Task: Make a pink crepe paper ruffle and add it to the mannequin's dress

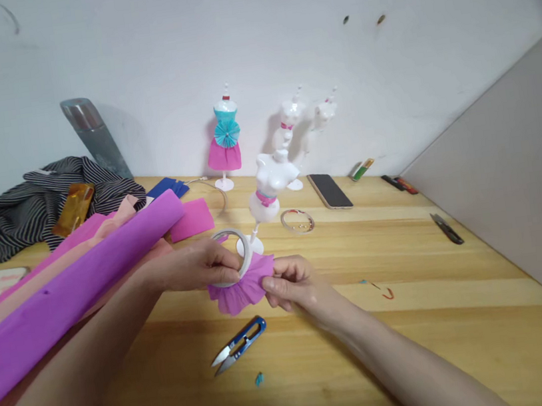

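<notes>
My left hand (206,264) is closed on a white roll of tape (246,250), gripping the lower part of its ring. Against the ring lies a piece of pleated purple crepe paper (237,295), fanned out like a ruffle. The thumb and fingers of my right hand (293,285) pinch this paper at its right end. Just behind both hands stands a small white mannequin (274,174) with a pink band round its waist. Blue-handled thread snips (240,344) lie on the table in front of the hands, blades pointing left, near a teal scrap (259,379).
Rolls of purple and pink crepe paper (108,266) fill the left side. A dressed mannequin (225,132) and two plain ones (291,114) stand by the wall. Farther right are a clear ring (298,221), a phone (330,190) and a dark cutter (447,229).
</notes>
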The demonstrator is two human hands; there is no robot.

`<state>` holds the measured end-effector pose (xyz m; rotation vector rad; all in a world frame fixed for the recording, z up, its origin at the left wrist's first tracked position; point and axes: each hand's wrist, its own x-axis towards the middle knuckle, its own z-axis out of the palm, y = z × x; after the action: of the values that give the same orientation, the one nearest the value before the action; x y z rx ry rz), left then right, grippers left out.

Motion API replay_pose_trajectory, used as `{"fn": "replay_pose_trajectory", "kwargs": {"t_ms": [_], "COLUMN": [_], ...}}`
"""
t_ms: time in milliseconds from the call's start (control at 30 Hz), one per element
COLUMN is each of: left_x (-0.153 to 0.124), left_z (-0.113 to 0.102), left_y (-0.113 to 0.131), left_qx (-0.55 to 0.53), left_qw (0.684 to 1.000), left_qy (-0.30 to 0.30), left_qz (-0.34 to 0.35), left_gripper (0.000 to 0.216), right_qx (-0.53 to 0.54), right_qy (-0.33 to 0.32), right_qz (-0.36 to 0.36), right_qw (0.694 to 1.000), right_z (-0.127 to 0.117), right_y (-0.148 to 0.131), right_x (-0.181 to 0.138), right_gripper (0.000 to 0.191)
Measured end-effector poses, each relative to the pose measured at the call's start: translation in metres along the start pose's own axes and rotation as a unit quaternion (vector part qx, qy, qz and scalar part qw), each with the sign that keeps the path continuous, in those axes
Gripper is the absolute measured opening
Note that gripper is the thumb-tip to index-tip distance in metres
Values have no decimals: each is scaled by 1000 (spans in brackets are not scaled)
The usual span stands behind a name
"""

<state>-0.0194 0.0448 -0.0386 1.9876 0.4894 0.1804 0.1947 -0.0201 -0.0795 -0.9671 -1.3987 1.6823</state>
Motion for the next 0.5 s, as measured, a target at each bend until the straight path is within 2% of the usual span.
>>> {"fn": "replay_pose_trajectory", "kwargs": {"t_ms": [167,267,367,500], "left_x": [0,-1,-3,-2], "left_z": [-1,-2,-3,-3], "left_y": [-1,-1,1,6], "left_qx": [-7,-23,-14,34], "left_qw": [1000,1000,1000,999], "left_qy": [-3,-7,-24,-40], "left_qz": [-6,-1,1,8], "left_gripper": [35,36,38,38], "right_qx": [4,-22,-3,126], "right_qy": [-76,-97,-55,37], "right_qz": [-9,15,41,47], "right_qw": [997,995,998,990], "right_z": [9,5,-5,-11], "right_y": [-1,-3,-3,-1], "right_x": [3,3,5,7], "right_gripper": [31,20,8,23]}}
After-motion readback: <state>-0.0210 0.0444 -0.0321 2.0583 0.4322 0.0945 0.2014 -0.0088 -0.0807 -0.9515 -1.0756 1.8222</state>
